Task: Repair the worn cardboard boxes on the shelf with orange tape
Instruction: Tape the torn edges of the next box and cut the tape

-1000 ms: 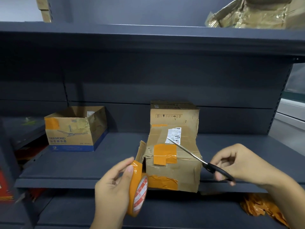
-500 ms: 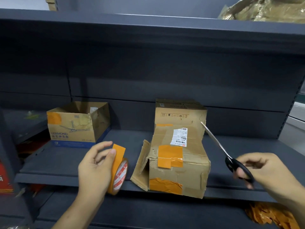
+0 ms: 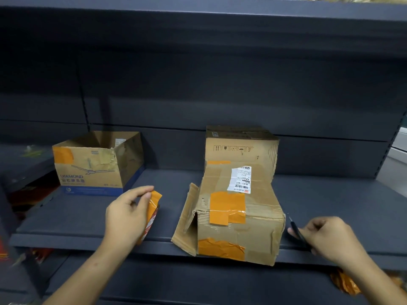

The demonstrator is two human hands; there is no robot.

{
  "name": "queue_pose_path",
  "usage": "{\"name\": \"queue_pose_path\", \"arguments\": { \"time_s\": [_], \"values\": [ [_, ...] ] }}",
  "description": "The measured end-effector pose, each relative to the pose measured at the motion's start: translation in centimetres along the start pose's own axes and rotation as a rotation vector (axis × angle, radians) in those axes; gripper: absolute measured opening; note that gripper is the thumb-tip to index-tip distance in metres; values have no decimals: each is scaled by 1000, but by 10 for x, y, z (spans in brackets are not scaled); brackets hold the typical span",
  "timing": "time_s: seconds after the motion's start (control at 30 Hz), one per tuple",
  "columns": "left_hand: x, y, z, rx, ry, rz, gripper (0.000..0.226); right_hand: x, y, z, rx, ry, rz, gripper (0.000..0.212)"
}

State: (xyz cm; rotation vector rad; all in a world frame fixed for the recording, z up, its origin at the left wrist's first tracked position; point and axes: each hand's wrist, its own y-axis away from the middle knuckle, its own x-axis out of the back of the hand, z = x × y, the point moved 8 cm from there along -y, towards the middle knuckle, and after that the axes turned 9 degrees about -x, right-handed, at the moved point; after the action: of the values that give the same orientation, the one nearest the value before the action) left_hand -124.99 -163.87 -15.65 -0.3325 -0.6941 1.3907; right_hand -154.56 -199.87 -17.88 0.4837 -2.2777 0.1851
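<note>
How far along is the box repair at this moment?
Done: orange patches on the middle box and the open box. In hand: left hand grips the tape roll, right hand holds scissors. Left: the middle box's side flap hangs loose.

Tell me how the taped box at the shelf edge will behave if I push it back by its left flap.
The box looks crushed and creased, so its walls will probably buckle rather than slide stiffly. The loose flap hangs open and would likely just fold. It probably weighs little, though its contents are hidden. Its front overhangs the shelf lip, so it could tip.
</note>
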Motion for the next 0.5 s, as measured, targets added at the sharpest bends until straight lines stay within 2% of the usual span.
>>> {"name": "queue_pose_path", "arguments": {
  "time_s": [0.2,0.5],
  "values": [
    [-17,-6,1,-88,-166,-57,26,-22,-6,-7,29,294,36,41],
    [-57,-18,5,-125,-483,-318,21,-37,-9,-20,109,457,68,27]
  ]
}}
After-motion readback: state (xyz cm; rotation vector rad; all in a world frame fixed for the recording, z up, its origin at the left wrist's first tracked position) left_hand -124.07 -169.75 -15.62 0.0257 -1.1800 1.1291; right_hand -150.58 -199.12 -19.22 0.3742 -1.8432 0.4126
